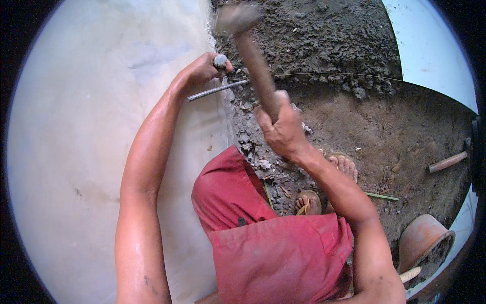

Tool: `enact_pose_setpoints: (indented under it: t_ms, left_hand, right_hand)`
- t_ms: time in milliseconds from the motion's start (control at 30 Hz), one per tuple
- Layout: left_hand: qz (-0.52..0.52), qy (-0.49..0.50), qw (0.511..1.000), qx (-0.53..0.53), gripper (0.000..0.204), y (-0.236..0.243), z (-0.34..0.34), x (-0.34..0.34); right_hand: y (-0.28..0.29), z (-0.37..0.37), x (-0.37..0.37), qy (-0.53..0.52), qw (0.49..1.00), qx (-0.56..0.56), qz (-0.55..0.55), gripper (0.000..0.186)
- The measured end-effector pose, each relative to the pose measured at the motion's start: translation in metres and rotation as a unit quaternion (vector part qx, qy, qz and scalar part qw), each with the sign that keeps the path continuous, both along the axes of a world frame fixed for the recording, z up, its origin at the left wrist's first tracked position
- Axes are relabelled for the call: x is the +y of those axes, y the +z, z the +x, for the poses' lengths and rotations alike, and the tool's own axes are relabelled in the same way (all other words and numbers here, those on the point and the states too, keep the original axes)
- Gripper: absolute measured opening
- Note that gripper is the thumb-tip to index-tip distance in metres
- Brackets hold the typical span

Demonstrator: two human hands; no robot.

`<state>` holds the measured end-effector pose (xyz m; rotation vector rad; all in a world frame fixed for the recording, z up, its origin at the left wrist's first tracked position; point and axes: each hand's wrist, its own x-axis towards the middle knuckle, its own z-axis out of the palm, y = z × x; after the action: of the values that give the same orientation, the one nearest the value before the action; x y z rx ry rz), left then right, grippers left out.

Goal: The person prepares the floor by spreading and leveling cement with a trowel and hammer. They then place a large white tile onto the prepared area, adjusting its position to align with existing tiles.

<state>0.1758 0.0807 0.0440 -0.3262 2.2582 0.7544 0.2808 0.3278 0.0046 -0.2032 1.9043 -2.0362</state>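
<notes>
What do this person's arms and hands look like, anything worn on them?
Both are bare: no sleeve shows on the left arm or right arm, no glove on the left hand or right hand, and no watch or band at either wrist. Small dark marks show on both upper arms; whether dirt, I cannot tell.

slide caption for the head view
Right hand holds a blurred hammer; left hand grips a round-headed tool by the edge of the pale surface.
</notes>
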Motion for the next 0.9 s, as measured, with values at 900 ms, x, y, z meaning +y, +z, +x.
enact_pose_setpoints:
  t_ms: [900]
  left_hand:
    - [0.012, -0.002, 1.000, -0.023, 0.022, -0.035, -0.002, -0.036]
  right_hand:
    - [0.017, -0.009, -0.001, -0.039, 0.999, 0.027, -0.027, 0.041]
